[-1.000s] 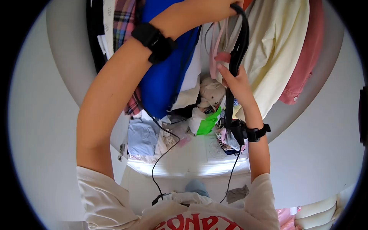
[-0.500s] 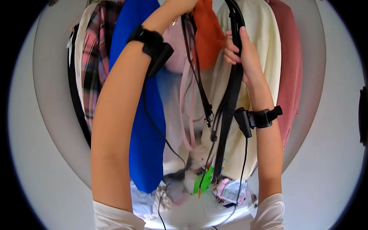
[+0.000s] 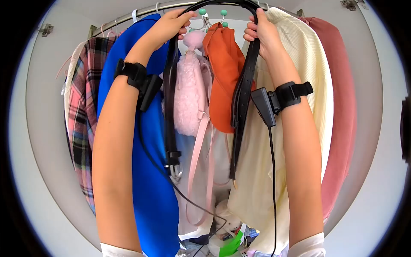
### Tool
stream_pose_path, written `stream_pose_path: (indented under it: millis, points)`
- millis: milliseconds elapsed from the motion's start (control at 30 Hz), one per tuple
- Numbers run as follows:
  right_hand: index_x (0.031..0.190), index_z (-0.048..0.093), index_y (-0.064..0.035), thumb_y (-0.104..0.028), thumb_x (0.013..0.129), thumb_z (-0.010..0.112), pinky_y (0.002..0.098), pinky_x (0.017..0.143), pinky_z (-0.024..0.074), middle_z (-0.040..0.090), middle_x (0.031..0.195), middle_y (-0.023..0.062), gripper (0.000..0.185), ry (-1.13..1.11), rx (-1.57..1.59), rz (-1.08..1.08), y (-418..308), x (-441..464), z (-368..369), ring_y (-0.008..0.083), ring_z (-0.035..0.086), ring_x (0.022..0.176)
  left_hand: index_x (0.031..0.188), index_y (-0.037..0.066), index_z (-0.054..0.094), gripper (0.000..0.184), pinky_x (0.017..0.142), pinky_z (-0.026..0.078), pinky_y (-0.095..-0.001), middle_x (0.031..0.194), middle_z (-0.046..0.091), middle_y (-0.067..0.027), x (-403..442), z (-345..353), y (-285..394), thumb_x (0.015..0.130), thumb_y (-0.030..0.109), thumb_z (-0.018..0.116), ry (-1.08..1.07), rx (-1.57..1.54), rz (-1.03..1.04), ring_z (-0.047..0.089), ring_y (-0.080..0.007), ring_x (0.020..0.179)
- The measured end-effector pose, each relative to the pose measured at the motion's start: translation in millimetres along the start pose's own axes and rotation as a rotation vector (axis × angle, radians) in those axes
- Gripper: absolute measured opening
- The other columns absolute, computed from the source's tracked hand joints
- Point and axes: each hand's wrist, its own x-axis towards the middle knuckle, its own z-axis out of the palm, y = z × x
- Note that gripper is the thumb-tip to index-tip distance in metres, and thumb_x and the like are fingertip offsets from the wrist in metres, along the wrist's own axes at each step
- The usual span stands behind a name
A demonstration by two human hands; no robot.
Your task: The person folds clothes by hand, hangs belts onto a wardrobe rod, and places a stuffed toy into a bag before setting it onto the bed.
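Between my raised hands a black leather belt (image 3: 170, 107) arches across the top of the view, its two sides hanging down. My left hand (image 3: 170, 26) is closed around it at the upper left, above the side that ends in a silver buckle (image 3: 175, 172). At the upper right, my right hand (image 3: 263, 35) grips the other side, where black strap lengths overlap; whether that is one belt or more I cannot tell. Behind the belt hang a fluffy pink bag (image 3: 188, 96) with a long pink strap and an orange fabric item (image 3: 222, 77).
Hooks with green ball tips (image 3: 202, 12) sit at the back. Clothes hang from a rail (image 3: 147, 11): a plaid shirt (image 3: 96, 85), a blue garment (image 3: 150, 205), a cream garment (image 3: 295, 64) and a pink one (image 3: 338, 107). A green item (image 3: 232, 245) lies low down. Cables trail from both wrist devices.
The view has tilted up, showing the hooks and rail. My hands are farther apart, and the belt now spreads into an arch. The thin strap with a small buckle no longer hangs in the middle.
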Motion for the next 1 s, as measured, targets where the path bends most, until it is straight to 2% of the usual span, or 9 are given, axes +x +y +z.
stream_pose_path:
  millis: [133, 233, 400, 500, 567, 600, 700, 733, 1000]
  points:
    - [0.096, 0.040, -0.0010, -0.031, 0.090, 0.039, 0.0205, 0.040, 0.0251, 0.031, 0.058, -0.0016, 0.030, -0.067, -0.159, -0.045, 5.4, 6.7, 3.1, 0.0064, 0.025, 0.044, 0.098, 0.003, 0.055, 0.032, 0.048, 0.040, -0.0224, 0.072, 0.047, -0.0013, 27.5, 4.1, -21.7, 0.086, 0.030, 0.044, 0.187, -0.016, 0.037, 0.044, -0.0089, 0.055]
    - [0.099, 0.040, -0.0039, -0.029, 0.090, 0.037, 0.0206, 0.040, 0.0278, 0.038, 0.063, 0.0021, 0.027, 0.000, -0.348, -0.034, 10.7, 3.6, 17.4, 0.0068, 0.029, 0.046, 0.104, 0.003, 0.052, 0.037, 0.046, 0.035, -0.0194, 0.071, 0.042, 0.0009, 24.7, 10.6, -27.7, 0.088, 0.034, 0.041, 0.307, 0.073, -0.018, 0.038, -0.0052, 0.052]
    - [0.092, 0.038, -0.0040, -0.029, 0.090, 0.036, 0.0207, 0.040, 0.0302, 0.041, 0.069, 0.0042, 0.025, -0.082, -0.443, 0.071, 24.2, 26.1, 33.2, 0.0076, 0.030, 0.048, 0.097, 0.001, 0.053, 0.039, 0.046, 0.039, -0.0214, 0.068, 0.046, -0.0019, 20.1, -11.0, -54.9, 0.087, 0.036, 0.040, 0.235, 0.174, -0.166, 0.042, -0.0095, 0.052]
    - [0.088, 0.037, -0.0043, -0.027, 0.090, 0.036, 0.0205, 0.040, 0.0298, 0.041, 0.069, 0.0039, 0.023, -0.065, -0.494, 0.117, 20.7, 10.8, 34.1, 0.0078, 0.029, 0.048, 0.090, -0.006, 0.051, 0.039, 0.043, 0.039, -0.0262, 0.063, 0.047, -0.0063, 8.8, 2.6, -58.1, 0.087, 0.031, 0.037, 0.182, 0.067, -0.255, 0.042, -0.0135, 0.046]
    - [0.086, 0.037, -0.0041, -0.026, 0.091, 0.036, 0.0207, 0.039, 0.0293, 0.040, 0.067, 0.0035, 0.023, -0.034, -0.492, 0.096, 25.9, 7.3, 38.8, 0.0076, 0.028, 0.048, 0.087, -0.002, 0.048, 0.037, 0.042, 0.037, -0.0244, 0.062, 0.044, -0.0035, 2.2, 1.8, -60.8, 0.088, 0.033, 0.037, 0.174, 0.051, -0.201, 0.040, -0.0114, 0.046]
    - [0.089, 0.042, -0.0024, -0.027, 0.088, 0.042, 0.0209, 0.042, 0.0336, 0.045, 0.068, 0.0038, 0.024, -0.059, -0.481, 0.116, 30.3, 16.0, 31.4, 0.0087, 0.037, 0.050, 0.087, 0.000, 0.047, 0.036, 0.042, 0.036, -0.0228, 0.061, 0.043, -0.0013, -1.9, 1.1, -60.9, 0.088, 0.035, 0.038, 0.156, 0.029, -0.191, 0.039, -0.0094, 0.046]
    - [0.078, 0.047, -0.0008, -0.023, 0.090, 0.026, 0.0255, 0.041, 0.0351, 0.043, 0.059, 0.0021, 0.032, -0.124, -0.642, 0.160, 31.3, 20.3, 24.7, 0.0127, 0.039, 0.045, 0.085, 0.003, 0.045, 0.033, 0.041, 0.034, -0.0214, 0.059, 0.040, 0.0019, -27.6, 11.9, -41.8, 0.088, 0.036, 0.040, 0.125, 0.037, -0.269, 0.037, -0.0070, 0.046]
    - [0.078, 0.051, -0.0031, -0.022, 0.088, 0.032, 0.0299, 0.040, 0.0383, 0.047, 0.058, 0.0045, 0.029, -0.179, -0.714, 0.156, 39.6, 35.5, 14.4, 0.0147, 0.045, 0.046, 0.085, 0.003, 0.045, 0.033, 0.041, 0.033, -0.0214, 0.059, 0.040, 0.0019, -33.8, 12.3, -39.0, 0.088, 0.036, 0.040, 0.114, 0.079, -0.278, 0.037, -0.0070, 0.046]
    - [0.090, 0.053, 0.0004, -0.014, 0.084, 0.043, 0.0300, 0.050, 0.0437, 0.055, 0.067, 0.0088, 0.018, -0.146, -0.987, -0.222, 59.4, 30.9, -10.3, 0.0177, 0.054, 0.057, 0.078, 0.007, 0.040, 0.028, 0.038, 0.028, -0.0218, 0.056, 0.035, 0.0027, -73.4, 35.4, -28.0, 0.089, 0.032, 0.040, -0.023, -0.106, -0.417, 0.031, -0.0059, 0.043]
